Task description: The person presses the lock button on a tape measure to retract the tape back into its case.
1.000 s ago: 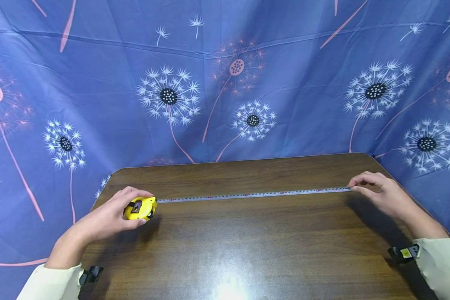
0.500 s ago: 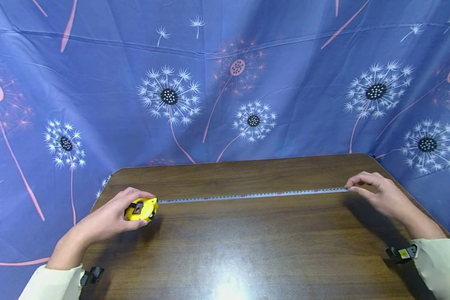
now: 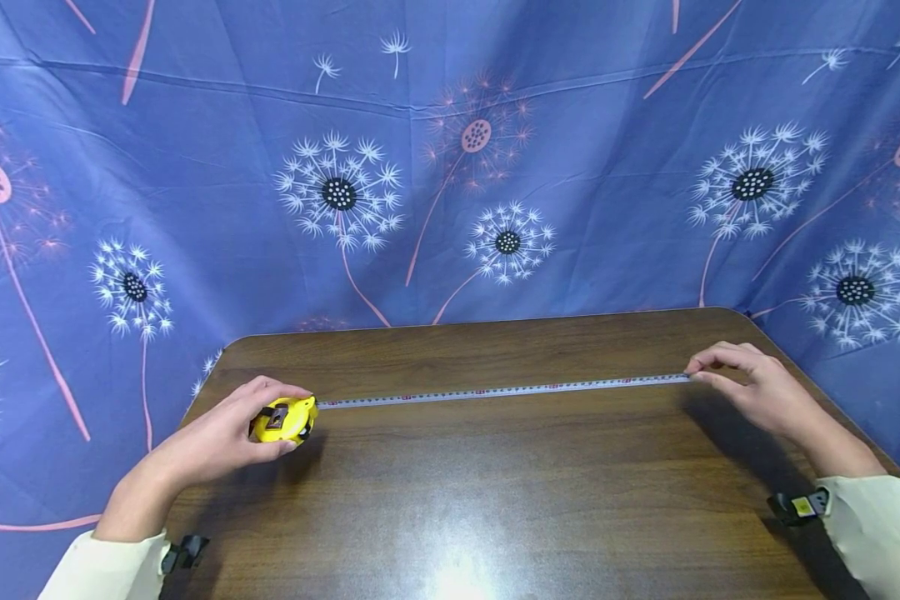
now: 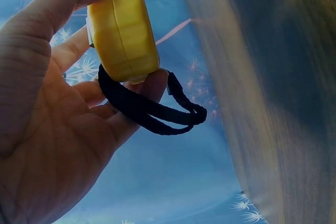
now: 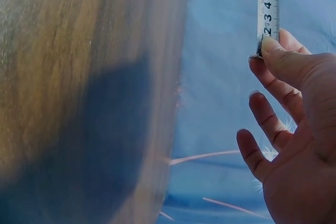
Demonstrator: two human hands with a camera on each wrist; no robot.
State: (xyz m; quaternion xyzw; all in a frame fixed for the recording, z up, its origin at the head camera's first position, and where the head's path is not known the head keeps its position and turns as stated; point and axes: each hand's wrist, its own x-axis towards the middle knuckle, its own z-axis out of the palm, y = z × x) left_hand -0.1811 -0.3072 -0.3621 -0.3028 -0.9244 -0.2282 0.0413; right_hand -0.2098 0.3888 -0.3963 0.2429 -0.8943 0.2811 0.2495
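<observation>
My left hand (image 3: 232,429) grips a yellow tape measure (image 3: 288,419) by its case, thumb on the near side and fingers over the far side. A black wrist strap (image 4: 152,111) hangs from the case in the left wrist view. From the case the white blade (image 3: 442,395) runs out straight to the right, above the table. At its far end my right hand (image 3: 765,392) pinches the tip between thumb and index finger. Low numbers on the blade (image 5: 268,6) show in the right wrist view, where the other fingers are spread apart.
A brown wooden table (image 3: 495,467) lies under both hands, with a glare patch near its front. Behind and beside it hangs a blue cloth (image 3: 607,208) printed with dandelions. Each sleeve cuff carries a black device (image 3: 798,506).
My right hand has moved slightly left with the blade's tip, and the blade's marks have shifted left, so its exposed length is a little shorter. The left hand is almost still.
</observation>
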